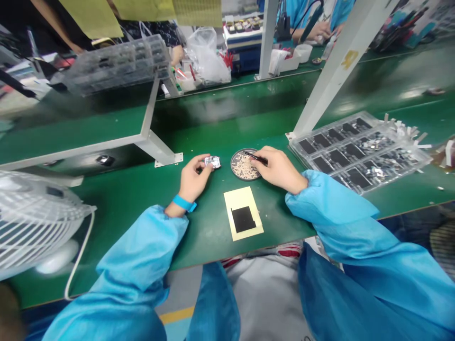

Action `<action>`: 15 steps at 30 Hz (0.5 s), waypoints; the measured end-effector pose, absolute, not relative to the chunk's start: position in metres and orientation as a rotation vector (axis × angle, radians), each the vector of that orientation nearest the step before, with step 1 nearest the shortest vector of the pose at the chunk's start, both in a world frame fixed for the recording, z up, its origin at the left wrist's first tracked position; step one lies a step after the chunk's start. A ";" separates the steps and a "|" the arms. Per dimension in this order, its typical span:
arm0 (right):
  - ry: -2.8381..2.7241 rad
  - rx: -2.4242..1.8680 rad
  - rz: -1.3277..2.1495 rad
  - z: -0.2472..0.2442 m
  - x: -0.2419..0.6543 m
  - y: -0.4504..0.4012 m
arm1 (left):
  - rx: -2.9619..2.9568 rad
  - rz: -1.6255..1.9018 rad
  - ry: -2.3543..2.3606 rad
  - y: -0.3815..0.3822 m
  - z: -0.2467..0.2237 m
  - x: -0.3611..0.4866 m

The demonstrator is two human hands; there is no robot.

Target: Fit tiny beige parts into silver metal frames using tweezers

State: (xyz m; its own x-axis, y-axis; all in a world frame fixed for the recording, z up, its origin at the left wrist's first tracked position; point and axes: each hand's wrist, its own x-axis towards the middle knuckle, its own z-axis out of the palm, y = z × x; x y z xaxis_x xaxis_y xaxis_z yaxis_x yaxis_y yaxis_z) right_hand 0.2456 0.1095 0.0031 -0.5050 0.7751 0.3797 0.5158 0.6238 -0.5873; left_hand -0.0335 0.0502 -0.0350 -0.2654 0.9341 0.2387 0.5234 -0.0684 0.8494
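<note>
My left hand [194, 175] pinches a small shiny metal-and-clear part [212, 162] between its fingers, with a blue wristband [184, 203] on that wrist. My right hand [279, 169] holds a slim black tool [259, 158], its tip over a round dish [243, 164]. The dish is heaped with small pale pieces and lies between my hands. Below it, nearest my wrists, lies a cream pad [243, 213] with a black square on it. Blue sleeves [142, 251] cover both my arms.
A clear tray of black and metal parts [359, 151] sits on the green bench [117, 227] at right. A white fan [35, 218] stands at left. White frame posts [337, 80] rise from the bench. A co-worker's hands [316, 32] work at the far bench.
</note>
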 end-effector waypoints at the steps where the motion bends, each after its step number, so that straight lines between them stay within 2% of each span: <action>1: -2.219 -1.005 0.539 0.002 0.245 0.109 | 1.553 1.314 1.803 0.059 -0.038 -0.041; 7: -2.213 -0.915 0.552 0.001 0.240 0.097 | 1.750 1.264 2.084 0.069 -0.049 -0.061; 12: -2.247 -0.694 0.700 -0.003 0.233 0.082 | 2.073 0.940 2.027 0.041 -0.044 -0.044; 15: -2.287 -0.701 0.775 -0.008 0.231 0.077 | 2.064 0.781 2.055 0.034 -0.036 -0.035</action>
State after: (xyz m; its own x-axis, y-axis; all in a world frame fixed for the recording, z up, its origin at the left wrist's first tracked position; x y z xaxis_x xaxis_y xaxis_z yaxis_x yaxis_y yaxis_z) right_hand 0.2311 0.0766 -0.0076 -0.6687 0.6397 0.3788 0.2778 0.6876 -0.6708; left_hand -0.0345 0.0338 -0.0360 -0.0585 0.9618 0.2676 0.8966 -0.0673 0.4377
